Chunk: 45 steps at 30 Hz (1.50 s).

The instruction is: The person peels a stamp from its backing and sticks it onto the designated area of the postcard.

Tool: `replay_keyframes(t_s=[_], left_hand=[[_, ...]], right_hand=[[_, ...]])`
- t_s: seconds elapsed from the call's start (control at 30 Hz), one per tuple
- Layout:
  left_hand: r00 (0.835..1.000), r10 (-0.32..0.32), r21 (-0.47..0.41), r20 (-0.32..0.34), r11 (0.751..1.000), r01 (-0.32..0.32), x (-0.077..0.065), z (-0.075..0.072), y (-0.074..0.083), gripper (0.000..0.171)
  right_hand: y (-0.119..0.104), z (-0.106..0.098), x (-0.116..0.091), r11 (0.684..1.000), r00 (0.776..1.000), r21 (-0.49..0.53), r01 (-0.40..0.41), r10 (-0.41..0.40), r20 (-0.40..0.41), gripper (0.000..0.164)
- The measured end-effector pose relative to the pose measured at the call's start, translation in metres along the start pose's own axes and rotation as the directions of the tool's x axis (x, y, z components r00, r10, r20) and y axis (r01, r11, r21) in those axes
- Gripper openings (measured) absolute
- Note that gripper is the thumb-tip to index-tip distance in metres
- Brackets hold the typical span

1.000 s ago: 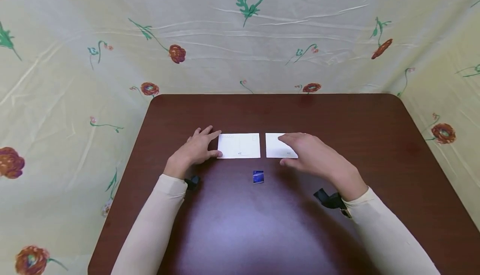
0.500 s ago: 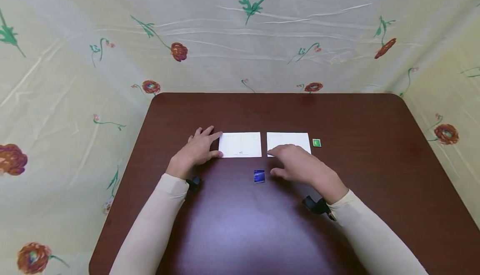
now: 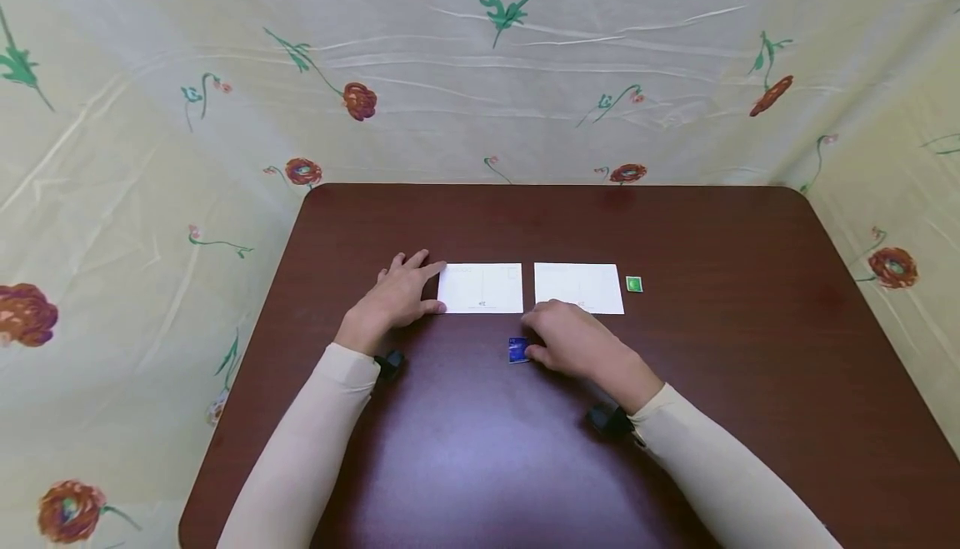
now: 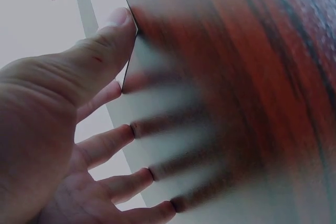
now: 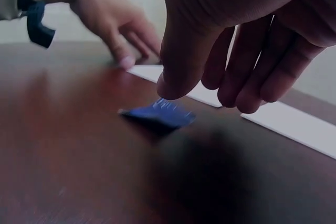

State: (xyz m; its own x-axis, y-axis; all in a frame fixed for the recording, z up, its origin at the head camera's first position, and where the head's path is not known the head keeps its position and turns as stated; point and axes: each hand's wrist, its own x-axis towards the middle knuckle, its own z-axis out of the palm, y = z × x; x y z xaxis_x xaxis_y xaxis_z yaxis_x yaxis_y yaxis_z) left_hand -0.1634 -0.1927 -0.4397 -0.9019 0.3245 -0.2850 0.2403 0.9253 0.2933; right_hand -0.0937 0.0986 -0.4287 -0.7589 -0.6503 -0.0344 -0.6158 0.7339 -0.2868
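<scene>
My left hand (image 3: 392, 294) rests at the left edge of a white postcard (image 3: 481, 288), thumb and index finger touching its corners. In the left wrist view the fingers (image 4: 107, 148) are spread, with their tips on the table. A second white postcard (image 3: 577, 282) lies to its right, partly behind my right hand (image 3: 581, 339). That hand reaches over a small blue square (image 3: 517, 351), which looks like a stamp with a raised edge. The thumb tip is at the blue square (image 5: 163, 115) in the right wrist view; the other fingers hang bent and apart from it.
A small green stamp (image 3: 633, 284) with a white border lies just right of the right postcard. Everything sits on a dark brown table (image 3: 480, 449). A flowered cloth (image 3: 420, 74) hangs behind and at both sides.
My right hand has moved left and nearer to me, from over the right postcard to the blue square. The green stamp has come into view. The left hand stays in place.
</scene>
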Motion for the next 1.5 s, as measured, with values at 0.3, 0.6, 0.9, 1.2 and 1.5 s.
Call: replay_keyframes(t_s=[0.3, 0.6, 0.9, 1.2, 1.5], left_hand=[[1.0, -0.002, 0.0, 0.001, 1.0, 0.002, 0.002, 0.002, -0.001, 0.077], [1.0, 0.004, 0.0, -0.013, 1.0, -0.004, 0.001, 0.003, 0.0, 0.077], [1.0, 0.003, 0.0, -0.012, 1.0, -0.003, 0.0, 0.003, 0.0, 0.078], [1.0, -0.004, 0.008, 0.0, 1.0, 0.004, 0.0, 0.002, 0.0, 0.078], [1.0, -0.007, 0.004, 0.003, 1.0, 0.007, -0.001, 0.002, 0.0, 0.078]], right_hand=[[-0.003, 0.02, 0.001, 0.998, 0.999, -0.049, -0.035, 0.033, -0.037, 0.018], [-0.003, 0.026, 0.002, 0.998, 0.997, -0.044, -0.037, 0.034, -0.066, 0.016], [-0.004, 0.028, 0.003, 0.999, 0.996, -0.023, -0.029, 0.027, -0.087, 0.012], [-0.002, 0.026, 0.004, 1.0, 0.994, -0.009, -0.012, 0.011, -0.107, 0.01], [0.002, 0.013, 0.005, 1.0, 0.996, 0.023, 0.013, -0.011, -0.088, 0.02]])
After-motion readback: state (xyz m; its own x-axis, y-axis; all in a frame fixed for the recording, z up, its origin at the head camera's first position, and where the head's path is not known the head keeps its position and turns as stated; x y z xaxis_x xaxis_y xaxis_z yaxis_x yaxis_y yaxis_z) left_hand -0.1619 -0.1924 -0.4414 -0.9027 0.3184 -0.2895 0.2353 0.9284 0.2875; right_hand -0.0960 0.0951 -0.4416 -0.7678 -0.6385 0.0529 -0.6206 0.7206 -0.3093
